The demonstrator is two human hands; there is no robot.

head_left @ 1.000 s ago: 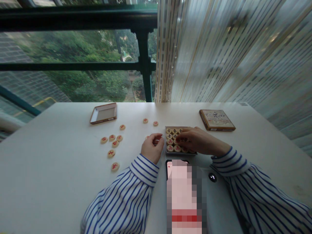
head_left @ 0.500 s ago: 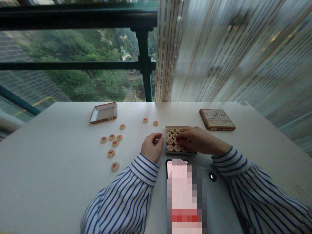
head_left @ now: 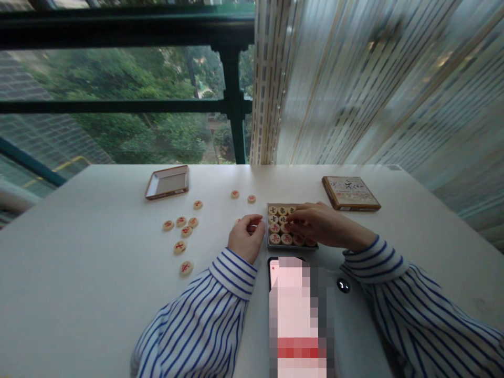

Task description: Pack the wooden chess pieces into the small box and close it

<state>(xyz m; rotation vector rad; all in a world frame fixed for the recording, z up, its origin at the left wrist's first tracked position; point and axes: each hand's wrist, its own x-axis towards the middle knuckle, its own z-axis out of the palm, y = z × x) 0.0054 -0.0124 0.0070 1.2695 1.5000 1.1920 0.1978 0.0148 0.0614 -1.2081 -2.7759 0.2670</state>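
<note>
**Head view.** We show the right hand (head_left: 321, 227) lying palm down over the near right part of a shallow box (head_left: 269, 245). The box stands at the centre of the white tabletop (head_left: 98, 294), just beyond a dark phone (head_left: 271, 265). It is packed with round discs (head_left: 274, 229) laid flat in touching rows. The discs are pale cream and each bears one character, black on the far rows and red on the near rows in the columns left uncovered.

The fingertips rest on discs in the middle of the box. The grip is bent over them, but we cannot tell whether it has closed on a disc or only touches their tops.

The left hand (head_left: 246, 239) rests on the tabletop just left of the box, curled, with thumb and forefinger drawn together. Something small may sit between them, yet the view is too coarse for us to say that this grip holds anything. Both wrists wear white sleeves (head_left: 232, 273) with blue stripes.

Well to the left, loose discs (head_left: 182, 223) with red marks lie in a small cluster, and two stray discs (head_left: 251, 199) lie beyond the left hand. An open lid (head_left: 167, 183) lies hollow side up at far left, and a flat brown case (head_left: 350, 192) at far right, apart from the box.
</note>
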